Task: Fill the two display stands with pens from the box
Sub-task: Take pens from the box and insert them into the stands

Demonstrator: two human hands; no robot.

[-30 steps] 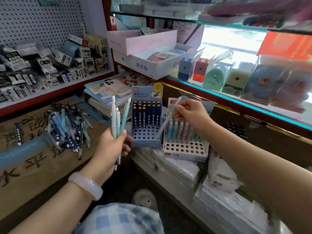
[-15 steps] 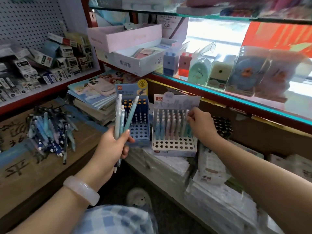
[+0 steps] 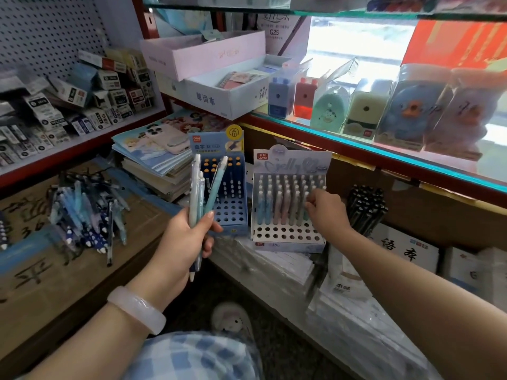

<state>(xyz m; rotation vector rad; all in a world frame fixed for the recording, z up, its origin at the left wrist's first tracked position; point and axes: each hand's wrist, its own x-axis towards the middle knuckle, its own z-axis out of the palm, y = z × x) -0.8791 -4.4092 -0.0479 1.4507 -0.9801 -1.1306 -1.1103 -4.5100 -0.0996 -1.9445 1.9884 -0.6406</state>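
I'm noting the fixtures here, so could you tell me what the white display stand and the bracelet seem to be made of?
White display stand: printed card, matte, judging by its folded edges and punched holes. Bracelet on the left wrist: pale, glossy, translucent-looking, possibly jade or glass; the picture cannot settle which.

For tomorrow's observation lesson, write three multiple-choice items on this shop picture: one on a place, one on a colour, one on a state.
1. Where does the white display stand sit relative to the blue display stand?
A) to its right B) behind it C) on top of it

2. What colour is the bracelet on the left wrist?
A) black B) pale pink C) green

3. How are the front rows of holes in the white stand?
A) full of pens B) covered by a lid C) empty

Answers: 1 A, the white stand is nearer the right hand. 2 B, it shows pale pink below the left hand, which holds a bunch of pens. 3 C, open holes show.
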